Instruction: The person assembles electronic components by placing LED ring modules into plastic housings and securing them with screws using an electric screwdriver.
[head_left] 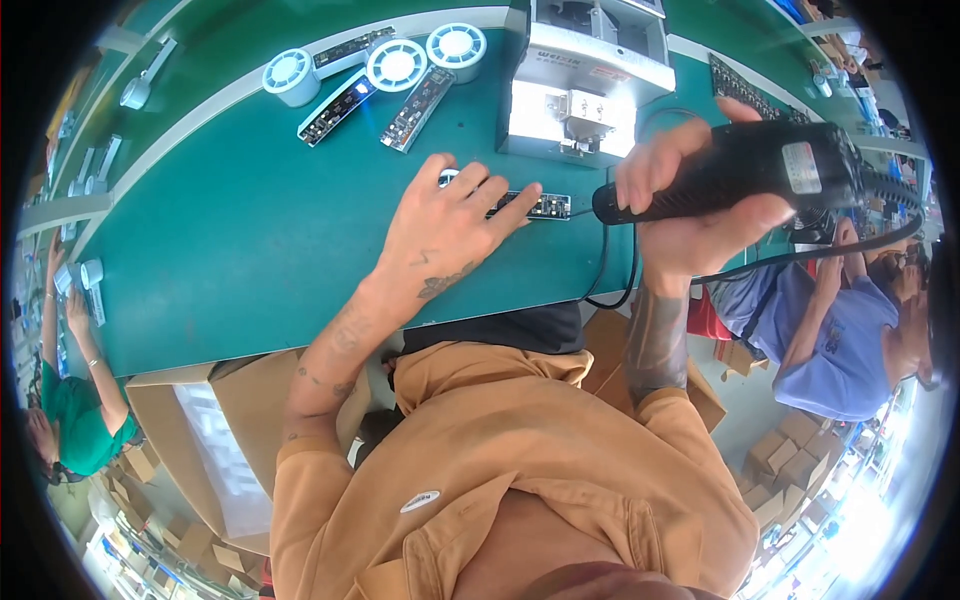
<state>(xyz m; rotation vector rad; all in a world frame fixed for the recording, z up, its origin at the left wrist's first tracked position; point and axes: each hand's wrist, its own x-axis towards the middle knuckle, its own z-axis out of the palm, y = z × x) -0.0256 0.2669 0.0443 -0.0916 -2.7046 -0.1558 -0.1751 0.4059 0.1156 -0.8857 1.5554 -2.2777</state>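
Note:
A narrow handheld piece with an exposed circuit board strip (549,207) lies on the green worktop. My left hand (455,218) is over it with fingers closed, pressing it down; its round end is mostly hidden under them. My right hand (690,235) is wrapped round a thick black electric screwdriver (745,172), held nearly level and slightly blurred. The thin bit of the screwdriver points left, close to the strip's right end; whether it touches cannot be told. A black cable (800,262) runs from the tool's back end.
A silver metal box machine (590,85), perhaps a screw feeder, stands beyond my hands. Several pale blue round-headed pieces (396,66) with board strips lie at the far left. An open carton (195,440) is below the worktop's near edge. Co-workers sit left (90,425) and right (835,340).

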